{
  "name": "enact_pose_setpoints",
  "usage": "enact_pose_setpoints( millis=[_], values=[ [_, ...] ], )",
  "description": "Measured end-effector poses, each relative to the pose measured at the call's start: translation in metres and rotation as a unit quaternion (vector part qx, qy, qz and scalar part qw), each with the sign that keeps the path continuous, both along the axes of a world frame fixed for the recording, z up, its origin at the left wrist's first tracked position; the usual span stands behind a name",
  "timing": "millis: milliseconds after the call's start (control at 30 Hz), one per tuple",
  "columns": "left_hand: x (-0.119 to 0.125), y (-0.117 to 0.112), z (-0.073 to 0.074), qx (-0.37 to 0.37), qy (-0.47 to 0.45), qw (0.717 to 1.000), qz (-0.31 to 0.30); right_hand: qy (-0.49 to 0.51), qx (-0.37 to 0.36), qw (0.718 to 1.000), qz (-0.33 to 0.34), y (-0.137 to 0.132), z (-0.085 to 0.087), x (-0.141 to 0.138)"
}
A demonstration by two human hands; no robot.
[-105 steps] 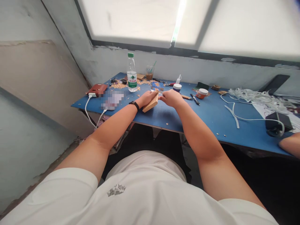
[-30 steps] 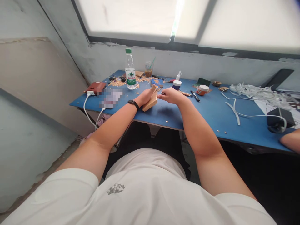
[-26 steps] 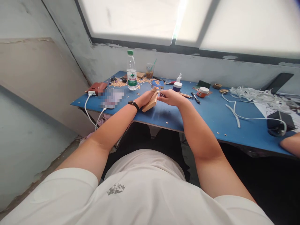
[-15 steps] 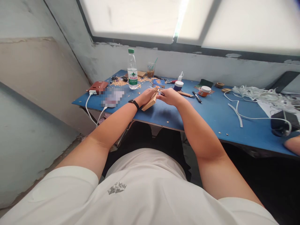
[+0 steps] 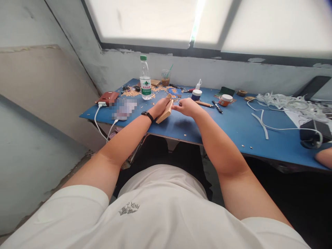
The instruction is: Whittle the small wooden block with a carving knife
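Observation:
My left hand [image 5: 159, 108] is closed round a pale wooden piece [image 5: 165, 113], a flat block with a narrower rounded end pointing away from me. The block is tilted above the blue tabletop. Close on its right, my right hand [image 5: 187, 106] is closed on a slim carving tool [image 5: 179, 103]; only a thin end shows by the wood, and the fingers hide the rest. The right thumb points at the block's side edge, and I cannot tell whether it touches.
Wood shavings [image 5: 131, 92] lie round a water bottle [image 5: 145, 83] at the back left. Behind my hands are a cup [image 5: 166, 78] and a blue jar [image 5: 196, 95]. An orange jar [image 5: 225, 100], pen [image 5: 217, 107] and white cable [image 5: 287, 130] lie right. Another person's arm [image 5: 324, 157] shows at the edge.
My right hand and the tool have drawn slightly away from the wood's far end, showing more of the block's side. The left hand keeps its hold; the whole view has shifted slightly.

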State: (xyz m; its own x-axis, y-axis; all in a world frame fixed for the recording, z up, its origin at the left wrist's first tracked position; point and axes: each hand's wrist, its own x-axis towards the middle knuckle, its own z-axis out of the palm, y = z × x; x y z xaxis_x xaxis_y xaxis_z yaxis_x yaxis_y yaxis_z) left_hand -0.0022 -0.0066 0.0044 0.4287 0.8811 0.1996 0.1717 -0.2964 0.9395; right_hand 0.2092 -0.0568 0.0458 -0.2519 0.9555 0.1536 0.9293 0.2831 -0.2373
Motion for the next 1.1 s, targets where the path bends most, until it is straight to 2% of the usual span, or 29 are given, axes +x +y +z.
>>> enact_pose_setpoints(
  millis=[167,300,500,767,1100],
  values=[
    [-0.002,-0.008,0.003,0.006,0.005,0.999,-0.033,0.040,-0.004,0.997,0.066,-0.015,0.009,-0.003],
    [-0.003,-0.009,0.004,0.021,0.012,0.999,-0.026,0.056,-0.022,0.993,0.097,-0.024,0.013,-0.005],
    [-0.008,-0.004,0.004,0.075,0.060,0.995,-0.017,0.039,-0.022,0.997,0.059,-0.020,0.013,-0.008],
    [-0.003,-0.008,0.004,0.075,0.040,0.996,-0.003,-0.013,0.013,1.000,0.015,-0.013,0.007,-0.008],
    [-0.001,-0.002,-0.002,0.049,0.016,0.999,0.013,-0.053,0.028,0.998,0.004,-0.012,0.006,-0.010]
  ],
)
